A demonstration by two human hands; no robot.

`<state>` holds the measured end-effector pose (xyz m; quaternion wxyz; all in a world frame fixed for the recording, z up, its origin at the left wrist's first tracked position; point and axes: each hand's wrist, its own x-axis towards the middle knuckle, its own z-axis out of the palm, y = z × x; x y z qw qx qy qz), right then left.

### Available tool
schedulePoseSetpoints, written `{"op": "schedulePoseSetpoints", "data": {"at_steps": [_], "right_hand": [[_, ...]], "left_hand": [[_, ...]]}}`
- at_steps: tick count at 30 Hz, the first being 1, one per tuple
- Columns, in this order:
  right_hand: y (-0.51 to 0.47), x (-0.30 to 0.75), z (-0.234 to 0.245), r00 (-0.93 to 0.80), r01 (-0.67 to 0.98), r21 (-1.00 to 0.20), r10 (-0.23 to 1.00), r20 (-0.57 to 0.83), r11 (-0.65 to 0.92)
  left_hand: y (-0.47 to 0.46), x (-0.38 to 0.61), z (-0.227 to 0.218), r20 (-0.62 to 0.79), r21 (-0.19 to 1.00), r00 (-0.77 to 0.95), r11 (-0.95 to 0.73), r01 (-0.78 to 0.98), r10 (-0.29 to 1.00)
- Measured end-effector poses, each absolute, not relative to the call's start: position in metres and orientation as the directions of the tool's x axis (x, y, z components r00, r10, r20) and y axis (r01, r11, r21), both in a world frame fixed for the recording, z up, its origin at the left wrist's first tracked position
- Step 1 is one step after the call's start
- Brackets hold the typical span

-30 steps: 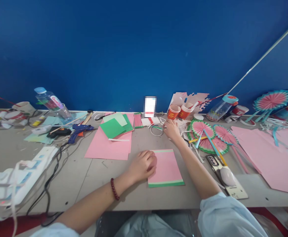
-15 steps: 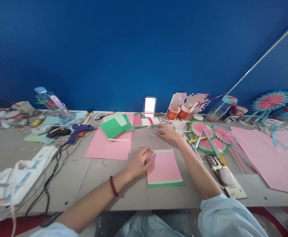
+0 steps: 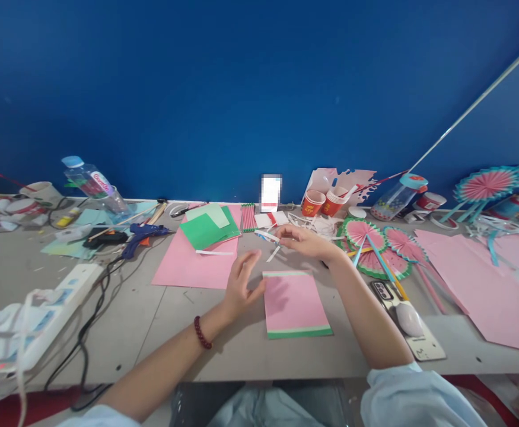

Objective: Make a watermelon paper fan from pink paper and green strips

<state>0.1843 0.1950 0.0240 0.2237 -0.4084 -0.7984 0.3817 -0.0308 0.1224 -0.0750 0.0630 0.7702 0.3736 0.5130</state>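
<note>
A pink paper sheet (image 3: 295, 303) with green strips along its near and far edges lies flat on the table in front of me. My left hand (image 3: 241, 283) is raised at its left edge, fingers spread, holding nothing; the thumb tip is close to the sheet's edge. Beyond the sheet, my right hand (image 3: 301, 241) pinches a thin white roll of tape (image 3: 267, 237), tilted nearly edge-on. A short white strip (image 3: 274, 254) shows just below the roll; whether it is attached I cannot tell.
Left are green paper pieces (image 3: 201, 230) on pink sheets (image 3: 174, 267), a glue gun (image 3: 141, 235) and a power strip (image 3: 59, 314). Right are paper fans (image 3: 366, 234), a phone (image 3: 426, 347) with a mouse (image 3: 409, 319) on it, and larger pink sheets (image 3: 486, 284). Paper cups (image 3: 313, 203) stand behind.
My right hand has picked up the tape roll from the table and tilted it. My left hand has lifted off the pink sheet, moved slightly left and spread its fingers.
</note>
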Motion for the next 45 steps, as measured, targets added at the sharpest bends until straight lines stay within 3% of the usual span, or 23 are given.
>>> {"op": "schedulePoseSetpoints", "data": {"at_steps": [5, 12, 19, 25, 27, 32, 39, 45], "right_hand": [[0.168, 0.163, 0.014, -0.559, 0.355, -0.869, 0.824, 0.097, 0.343], [0.123, 0.148, -0.016, -0.394, 0.51, -0.748, 0.888, 0.237, 0.426], [0.113, 0.154, -0.038, -0.282, 0.556, -0.724, 0.912, 0.296, 0.407], [0.12, 0.163, -0.056, -0.244, 0.642, -0.652, 0.914, 0.325, 0.403], [0.123, 0.167, -0.061, -0.182, 0.702, -0.616, 0.927, 0.329, 0.356], [0.13, 0.172, -0.071, -0.139, 0.818, -0.524, 0.965, 0.222, 0.238], [0.129, 0.169, -0.076, -0.081, 0.869, -0.469, 0.981, 0.179, 0.157], [0.13, 0.17, -0.077, -0.052, 0.865, -0.485, 0.984, 0.168, 0.128]], "left_hand": [[0.123, -0.031, -0.076, 0.71, 0.531, 0.165, -0.676, 0.511, 0.684], [0.126, -0.031, -0.078, 0.646, 0.589, 0.192, -0.642, 0.491, 0.739], [0.124, -0.028, -0.074, 0.704, 0.575, 0.177, -0.698, 0.427, 0.688], [0.125, -0.027, -0.07, 0.539, 0.675, 0.22, -0.573, 0.465, 0.813], [0.127, -0.027, -0.072, 0.491, 0.637, 0.263, -0.548, 0.543, 0.831], [0.135, -0.029, -0.078, 0.444, 0.415, 0.421, -0.598, 0.685, 0.791], [0.135, -0.03, -0.081, 0.382, 0.139, 0.554, -0.639, 0.757, 0.74], [0.133, -0.031, -0.079, 0.382, 0.157, 0.537, -0.625, 0.764, 0.752]]}}
